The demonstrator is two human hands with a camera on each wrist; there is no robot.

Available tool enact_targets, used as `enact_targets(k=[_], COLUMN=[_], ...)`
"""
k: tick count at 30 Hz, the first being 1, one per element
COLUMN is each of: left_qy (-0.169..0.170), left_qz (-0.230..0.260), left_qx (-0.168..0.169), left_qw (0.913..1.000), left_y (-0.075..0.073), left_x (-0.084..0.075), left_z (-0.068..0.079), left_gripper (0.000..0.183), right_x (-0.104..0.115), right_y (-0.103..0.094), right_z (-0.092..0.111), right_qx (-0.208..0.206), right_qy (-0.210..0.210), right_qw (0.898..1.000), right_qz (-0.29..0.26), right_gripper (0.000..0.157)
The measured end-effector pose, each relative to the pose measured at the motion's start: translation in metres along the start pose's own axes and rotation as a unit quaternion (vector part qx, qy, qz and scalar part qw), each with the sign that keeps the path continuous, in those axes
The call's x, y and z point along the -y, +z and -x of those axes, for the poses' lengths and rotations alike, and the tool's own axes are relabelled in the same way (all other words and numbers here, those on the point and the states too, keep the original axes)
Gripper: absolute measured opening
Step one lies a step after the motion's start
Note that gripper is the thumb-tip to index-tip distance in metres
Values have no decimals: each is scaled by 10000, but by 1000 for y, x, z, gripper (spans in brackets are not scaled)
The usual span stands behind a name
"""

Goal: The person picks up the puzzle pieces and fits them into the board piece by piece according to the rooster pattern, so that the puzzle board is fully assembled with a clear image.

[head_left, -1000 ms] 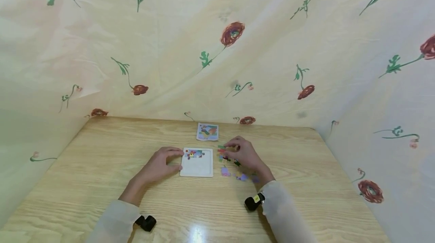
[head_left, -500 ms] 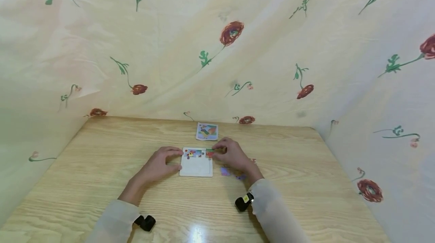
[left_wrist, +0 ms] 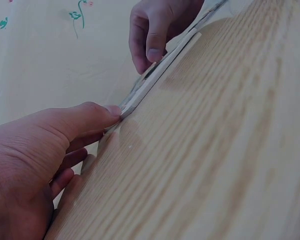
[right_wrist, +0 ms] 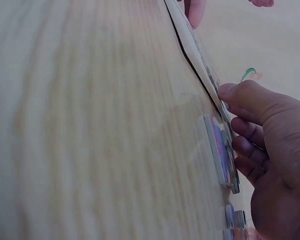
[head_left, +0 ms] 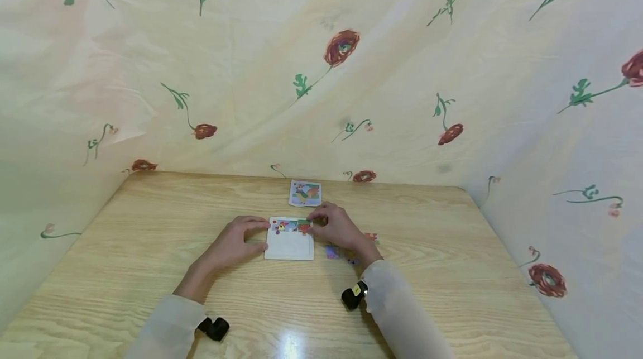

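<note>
A white puzzle tray (head_left: pixel 288 247) lies on the wooden table, with joined pieces (head_left: pixel 285 226) along its upper row. My left hand (head_left: pixel 238 242) touches the tray's left edge, fingertip near the top corner and thumb lower down, spread apart. At the upper right of the tray, my right hand (head_left: pixel 336 227) pinches a green and red puzzle piece (head_left: pixel 303 226) at the end of that row. In the right wrist view, the right thumb (right_wrist: pixel 229 90) is right at the tray's edge, and the other fingers are bent.
Loose puzzle pieces (head_left: pixel 331 252) lie right of the tray, partly under the right forearm; a red one (head_left: pixel 372 237) shows beyond the wrist. A square picture card (head_left: pixel 305 193) lies behind the tray. Flowered cloth (head_left: pixel 261 68) hangs along the table's back edge.
My right hand has carried the green and red puzzle piece left from the loose pieces into the tray's top right corner, against the row. The left hand has stayed at the tray's edge.
</note>
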State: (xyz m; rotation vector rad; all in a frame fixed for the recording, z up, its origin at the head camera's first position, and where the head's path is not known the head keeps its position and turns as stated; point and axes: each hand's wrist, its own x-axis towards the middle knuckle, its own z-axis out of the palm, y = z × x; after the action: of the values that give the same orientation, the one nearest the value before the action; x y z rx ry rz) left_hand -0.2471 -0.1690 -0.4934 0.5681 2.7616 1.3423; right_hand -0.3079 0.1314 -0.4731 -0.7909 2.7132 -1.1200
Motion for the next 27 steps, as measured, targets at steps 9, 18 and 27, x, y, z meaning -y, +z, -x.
enact_targets(k=[9, 18, 27], left_qy=[-2, -15, -73], left_qz=[-22, 14, 7], left_qx=[6, 24, -8], left_qw=[10000, 10000, 10000], left_y=[-1, -1, 0], left_x=[-1, -2, 0], left_z=[0, 1, 0], left_gripper=[46, 46, 46], right_x=[1, 3, 6], right_y=[2, 1, 2], right_z=[-3, -3, -2], right_qx=[-61, -25, -57], right_qy=[153, 168, -93], right_qw=[9999, 9999, 9998], right_qz=[-23, 25, -157], right_gripper=[20, 22, 19])
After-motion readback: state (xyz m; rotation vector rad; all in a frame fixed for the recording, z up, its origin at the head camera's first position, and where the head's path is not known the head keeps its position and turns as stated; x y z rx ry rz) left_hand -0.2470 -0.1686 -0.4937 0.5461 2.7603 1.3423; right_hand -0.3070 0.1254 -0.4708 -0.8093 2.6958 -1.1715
